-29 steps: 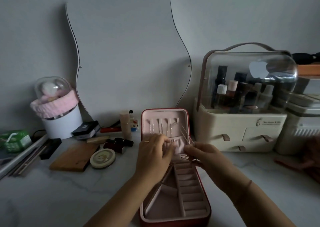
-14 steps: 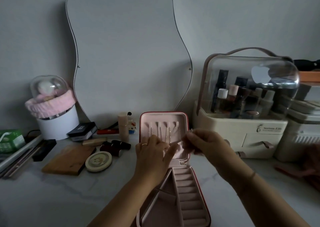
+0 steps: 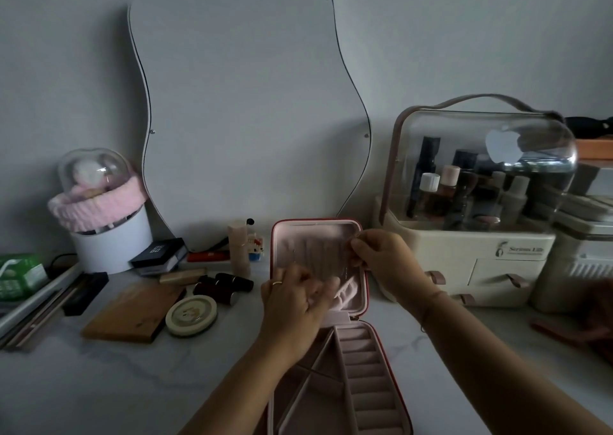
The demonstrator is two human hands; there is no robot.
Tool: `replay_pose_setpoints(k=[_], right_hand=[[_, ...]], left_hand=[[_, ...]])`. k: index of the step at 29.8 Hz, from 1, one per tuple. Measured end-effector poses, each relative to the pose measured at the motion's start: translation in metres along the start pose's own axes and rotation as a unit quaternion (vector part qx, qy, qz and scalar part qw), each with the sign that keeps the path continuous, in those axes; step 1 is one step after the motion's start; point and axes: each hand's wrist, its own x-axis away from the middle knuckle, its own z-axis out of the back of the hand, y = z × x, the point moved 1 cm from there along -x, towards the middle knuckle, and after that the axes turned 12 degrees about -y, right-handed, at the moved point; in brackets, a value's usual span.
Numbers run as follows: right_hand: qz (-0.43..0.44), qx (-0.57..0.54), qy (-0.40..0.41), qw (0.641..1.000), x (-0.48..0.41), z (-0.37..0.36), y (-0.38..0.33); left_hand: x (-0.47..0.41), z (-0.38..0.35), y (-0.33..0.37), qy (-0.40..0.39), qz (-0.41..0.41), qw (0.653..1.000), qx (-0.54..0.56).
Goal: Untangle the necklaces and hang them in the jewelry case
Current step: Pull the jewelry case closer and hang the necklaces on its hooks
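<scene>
A red jewelry case with pink lining stands open on the marble counter, its lid upright. Thin necklace chains hang inside the lid, blurred and hard to tell apart. My right hand is raised at the lid's upper right corner and pinches a fine chain there. My left hand, a ring on one finger, has its fingers curled at the lid's lower pocket; what it holds is hidden. The ring rolls and compartments of the case base lie below my hands.
A cream cosmetics organiser with a clear dome stands right of the case. A wavy mirror leans on the wall. Left of the case lie dark lipstick tubes, a round tin, a wooden board and a white tub.
My right hand has risen from the lid's lower edge to its upper right corner, drawing the chain upward. My left hand stays at the pocket. The camera tilted slightly.
</scene>
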Motion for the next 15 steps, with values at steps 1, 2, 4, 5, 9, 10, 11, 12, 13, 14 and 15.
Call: replay_pose_setpoints(k=[1, 2, 4, 5, 9, 10, 11, 12, 13, 14, 15], right_hand=[[-0.002, 0.015, -0.001, 1.000, 0.0004, -0.0019, 0.0026], [-0.001, 0.024, 0.000, 1.000, 0.0006, -0.0029, 0.0040], [0.002, 0.030, 0.001, 1.000, 0.0007, -0.0030, 0.0043], [0.004, 0.032, 0.000, 0.999, 0.0005, -0.0025, 0.0038], [0.008, 0.067, -0.011, 0.998, -0.0009, -0.0006, 0.0028], [0.009, 0.074, -0.013, 0.997, -0.0012, 0.0001, 0.0028], [0.009, 0.081, -0.017, 0.997, -0.0013, 0.0006, 0.0028], [0.010, 0.086, -0.020, 0.996, -0.0009, 0.0006, 0.0025], [0.010, 0.092, -0.024, 0.995, -0.0002, 0.0001, 0.0024], [0.013, 0.096, -0.025, 0.995, 0.0005, -0.0008, 0.0021], [0.016, 0.100, -0.024, 0.995, 0.0017, -0.0018, 0.0022]], left_hand=[[-0.0003, -0.0004, -0.0008, 0.002, 0.000, 1.000, -0.001], [-0.0005, -0.0006, -0.0014, 0.004, 0.000, 1.000, -0.003], [-0.0007, -0.0013, -0.0026, 0.004, 0.001, 1.000, -0.007], [-0.0005, -0.0012, -0.0025, 0.004, 0.001, 1.000, -0.008], [0.0006, 0.0007, -0.0006, 0.003, -0.003, 1.000, 0.008], [0.0006, 0.0010, -0.0006, 0.002, -0.004, 1.000, 0.009], [0.0005, 0.0011, -0.0007, 0.001, -0.005, 1.000, 0.009], [0.0006, 0.0010, -0.0011, 0.002, -0.006, 1.000, 0.010], [0.0005, 0.0010, -0.0008, 0.004, -0.007, 1.000, 0.012], [0.0003, 0.0012, -0.0004, 0.006, -0.007, 1.000, 0.014], [0.0004, 0.0014, 0.0003, 0.007, -0.006, 1.000, 0.015]])
